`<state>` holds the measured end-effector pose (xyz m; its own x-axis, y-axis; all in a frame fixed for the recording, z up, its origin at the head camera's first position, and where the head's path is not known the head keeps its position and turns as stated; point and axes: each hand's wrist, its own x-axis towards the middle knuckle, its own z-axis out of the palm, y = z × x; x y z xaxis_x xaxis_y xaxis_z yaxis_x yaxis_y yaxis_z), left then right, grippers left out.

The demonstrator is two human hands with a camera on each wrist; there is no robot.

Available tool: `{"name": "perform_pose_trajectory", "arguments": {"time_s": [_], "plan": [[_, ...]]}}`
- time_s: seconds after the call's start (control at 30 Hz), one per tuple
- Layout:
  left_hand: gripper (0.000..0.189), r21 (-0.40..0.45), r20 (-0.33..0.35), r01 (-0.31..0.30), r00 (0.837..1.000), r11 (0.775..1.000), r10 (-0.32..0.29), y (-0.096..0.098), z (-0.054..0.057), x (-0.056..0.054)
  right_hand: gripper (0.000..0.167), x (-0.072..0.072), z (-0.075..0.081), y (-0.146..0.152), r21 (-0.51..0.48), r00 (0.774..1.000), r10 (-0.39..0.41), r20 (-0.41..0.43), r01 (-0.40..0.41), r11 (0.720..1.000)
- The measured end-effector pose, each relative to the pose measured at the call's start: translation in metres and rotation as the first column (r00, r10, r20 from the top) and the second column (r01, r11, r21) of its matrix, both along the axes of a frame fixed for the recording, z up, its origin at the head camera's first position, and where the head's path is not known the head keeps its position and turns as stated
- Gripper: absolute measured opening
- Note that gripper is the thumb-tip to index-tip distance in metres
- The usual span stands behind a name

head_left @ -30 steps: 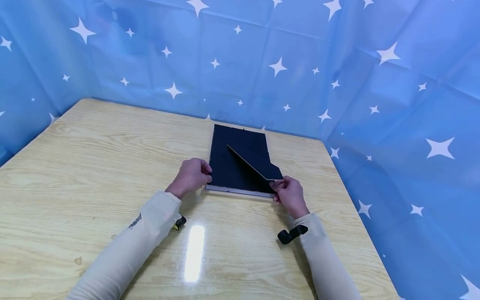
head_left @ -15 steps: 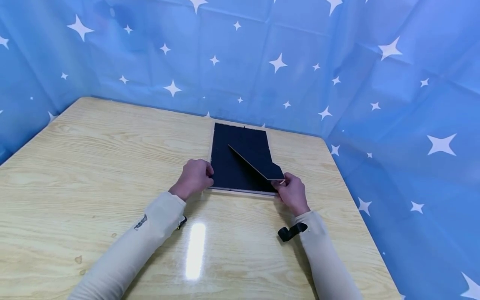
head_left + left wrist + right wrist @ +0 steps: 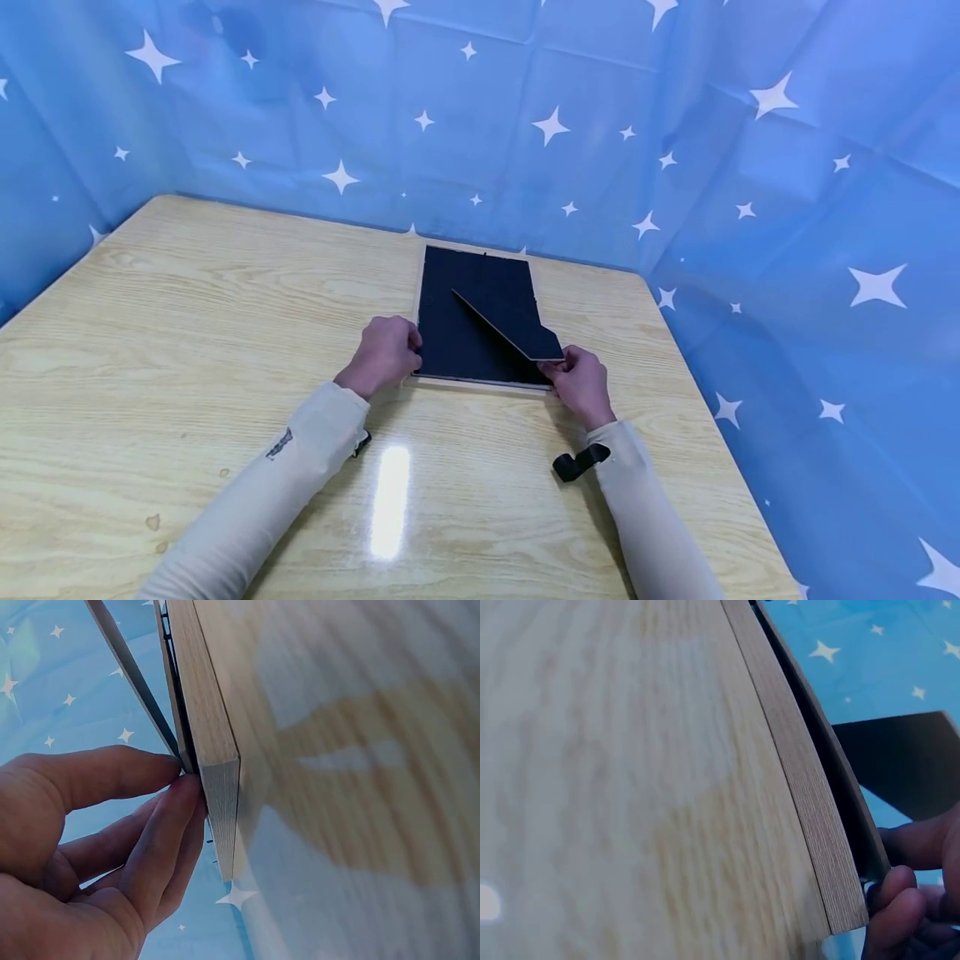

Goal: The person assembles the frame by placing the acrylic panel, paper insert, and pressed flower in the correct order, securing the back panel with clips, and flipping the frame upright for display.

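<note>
A picture frame (image 3: 480,384) lies face down on the table, its pale wooden side (image 3: 206,697) plain in the left wrist view. Over its back is a black backing board (image 3: 457,333) with a stand leg (image 3: 525,332) propped up at an angle. My left hand (image 3: 382,354) pinches the board's near left corner between thumb and fingers. At the near right corner, my right hand (image 3: 583,385) pinches the board's edge (image 3: 851,772). There the right wrist view shows a dark gap between board and frame, so that corner is raised.
The wood-grain table (image 3: 225,350) stretches far to the left and toward me. A blue curtain (image 3: 465,125) with white stars hangs close behind the frame and along the right side. Each sleeve carries a black wrist mount (image 3: 581,462).
The pale strip along the frame's near edge looks narrower than one second ago. Both hands keep hold of the board's corners; the head view has shifted slightly.
</note>
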<state>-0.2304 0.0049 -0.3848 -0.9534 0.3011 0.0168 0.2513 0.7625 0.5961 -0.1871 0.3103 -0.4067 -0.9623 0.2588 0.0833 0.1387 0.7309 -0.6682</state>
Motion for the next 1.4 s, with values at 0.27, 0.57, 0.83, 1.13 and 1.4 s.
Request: {"name": "perform_pose_trajectory", "arguments": {"time_s": [0.27, 0.57, 0.83, 1.13, 1.4], "plan": [[0.019, -0.020, 0.030, 0.033, 0.999, 0.999, -0.032, 0.0024, 0.0033, 0.0017, 0.018, -0.0009, 0.0005, -0.0034, 0.024, 1.000, 0.010, -0.005, -0.010, 1.000], [0.029, -0.014, 0.095, 0.077, 0.993, 0.997, -0.075, -0.0001, 0.0043, 0.0003, 0.011, -0.0003, 0.0026, -0.0032, 0.027, 0.997, 0.064, -0.031, -0.063, 0.998], [0.048, -0.076, 0.109, 0.125, 0.987, 0.989, -0.116, -0.0026, 0.0038, -0.0046, 0.007, -0.0004, 0.0023, -0.0029, 0.086, 0.990, 0.132, -0.048, -0.127, 0.988], [0.051, -0.072, 0.085, 0.137, 0.988, 0.988, -0.131, -0.0016, 0.0014, -0.0037, 0.014, 0.0009, 0.0030, 0.0007, 0.093, 0.990, 0.140, -0.032, -0.136, 0.986], [0.044, -0.056, 0.099, 0.119, 0.989, 0.991, -0.113, -0.0005, 0.0019, -0.0036, 0.012, -0.0003, 0.0057, 0.0031, 0.015, 0.990, 0.131, 0.048, -0.132, 0.991]]}}
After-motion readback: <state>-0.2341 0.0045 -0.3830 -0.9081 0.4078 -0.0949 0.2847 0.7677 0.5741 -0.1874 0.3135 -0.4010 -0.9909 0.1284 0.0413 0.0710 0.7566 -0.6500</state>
